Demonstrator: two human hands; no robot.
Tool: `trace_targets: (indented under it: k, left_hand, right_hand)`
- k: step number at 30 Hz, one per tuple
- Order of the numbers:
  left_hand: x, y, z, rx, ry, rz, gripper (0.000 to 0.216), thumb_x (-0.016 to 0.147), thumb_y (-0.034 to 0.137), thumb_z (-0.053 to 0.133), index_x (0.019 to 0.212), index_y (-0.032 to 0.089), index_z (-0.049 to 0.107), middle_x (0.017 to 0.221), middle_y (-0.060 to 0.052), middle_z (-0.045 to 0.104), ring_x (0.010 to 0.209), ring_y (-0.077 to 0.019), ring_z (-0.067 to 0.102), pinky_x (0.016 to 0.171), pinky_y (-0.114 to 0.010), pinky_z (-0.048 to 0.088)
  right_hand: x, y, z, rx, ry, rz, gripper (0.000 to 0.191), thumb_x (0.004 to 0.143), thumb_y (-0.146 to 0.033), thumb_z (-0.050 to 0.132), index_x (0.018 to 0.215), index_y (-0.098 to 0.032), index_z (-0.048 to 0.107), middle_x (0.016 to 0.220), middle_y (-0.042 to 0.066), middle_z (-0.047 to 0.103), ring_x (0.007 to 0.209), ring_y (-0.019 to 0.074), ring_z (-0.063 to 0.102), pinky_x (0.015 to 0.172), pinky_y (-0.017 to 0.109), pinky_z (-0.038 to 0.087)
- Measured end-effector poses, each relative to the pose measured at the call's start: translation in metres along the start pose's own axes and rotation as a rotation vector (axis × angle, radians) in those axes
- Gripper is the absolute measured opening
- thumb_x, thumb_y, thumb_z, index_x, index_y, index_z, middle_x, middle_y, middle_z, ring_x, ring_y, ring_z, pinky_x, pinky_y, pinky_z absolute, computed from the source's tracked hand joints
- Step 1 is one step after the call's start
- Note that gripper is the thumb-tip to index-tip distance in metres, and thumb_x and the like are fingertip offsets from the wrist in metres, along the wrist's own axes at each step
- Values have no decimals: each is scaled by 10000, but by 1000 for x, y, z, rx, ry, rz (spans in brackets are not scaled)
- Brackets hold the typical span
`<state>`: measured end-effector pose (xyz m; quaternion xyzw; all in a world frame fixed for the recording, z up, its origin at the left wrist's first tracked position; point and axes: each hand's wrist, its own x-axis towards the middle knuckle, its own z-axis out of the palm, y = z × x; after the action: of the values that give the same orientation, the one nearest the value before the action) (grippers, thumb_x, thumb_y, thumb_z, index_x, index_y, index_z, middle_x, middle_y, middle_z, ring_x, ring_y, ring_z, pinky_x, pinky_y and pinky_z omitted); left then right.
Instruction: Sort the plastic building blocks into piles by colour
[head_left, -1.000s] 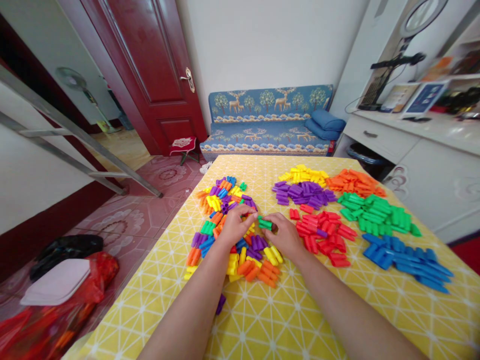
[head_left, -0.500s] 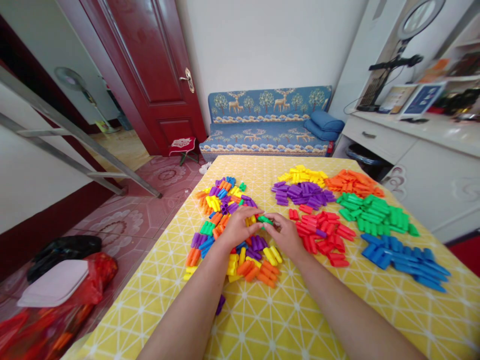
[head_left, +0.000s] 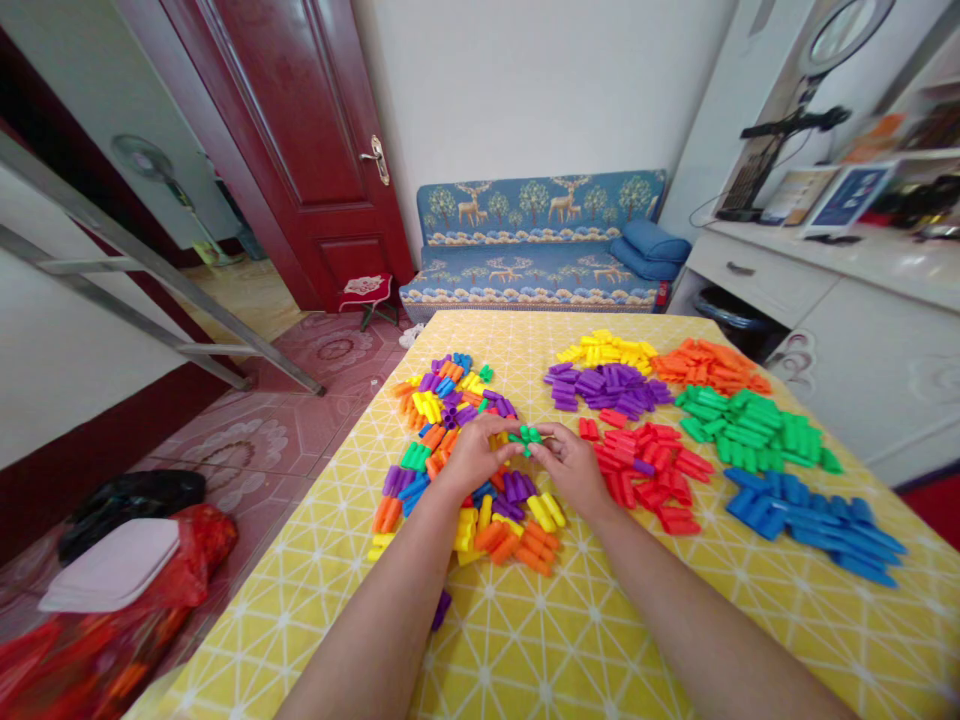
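Note:
Small green plastic tube pieces [head_left: 529, 437] are held between my two hands, above the table, with several rounded ends showing. My left hand [head_left: 478, 455] pinches them from the left, over the edge of a mixed-colour pile [head_left: 429, 455] of similar pieces. From the right, my right hand [head_left: 571, 466] grips their other side with thumb and fingers. Just right of that hand lies a pile of red pieces [head_left: 645, 465] with one purple piece in it. Beneath my wrists are yellow pieces [head_left: 546, 511] and orange pieces [head_left: 534, 548].
Sorted piles of purple [head_left: 607, 390], yellow [head_left: 606, 350], orange [head_left: 709, 368], green [head_left: 754, 428] and blue pieces [head_left: 814, 522] cover the table's right side. A patterned sofa [head_left: 536, 265] stands beyond the yellow tablecloth [head_left: 525, 650]. A ladder [head_left: 161, 270] leans at left.
The green pieces between my fingers have turned, from a sideways bar to a cluster with several ends showing. My hands stay in nearly the same place.

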<state>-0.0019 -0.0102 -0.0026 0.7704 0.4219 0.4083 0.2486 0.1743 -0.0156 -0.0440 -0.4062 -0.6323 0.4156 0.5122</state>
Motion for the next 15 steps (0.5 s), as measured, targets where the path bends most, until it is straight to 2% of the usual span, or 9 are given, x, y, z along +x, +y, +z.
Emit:
trace_targets:
  k: [8,15]
  left_hand:
    - [0,-2,0,12,20,-27,218,742,190,733,960,181,737,934,-79,737,892,-220,649,839,-343,484]
    - [0,-4,1,-2,12,-9,217,763,182,706,977,198,737,924,-64,733,872,-202,650,820,-322,483]
  right_hand:
    - [-1,-6,1,3,0,30,192,769,-291,645,921,-208,562,927,43,681,844,199,686,741,327,548]
    - [-3,-10,3,-81,-15,38,191,742,-295,657,866,-213,536,811,-1,650,730,177,669,641,290,517]
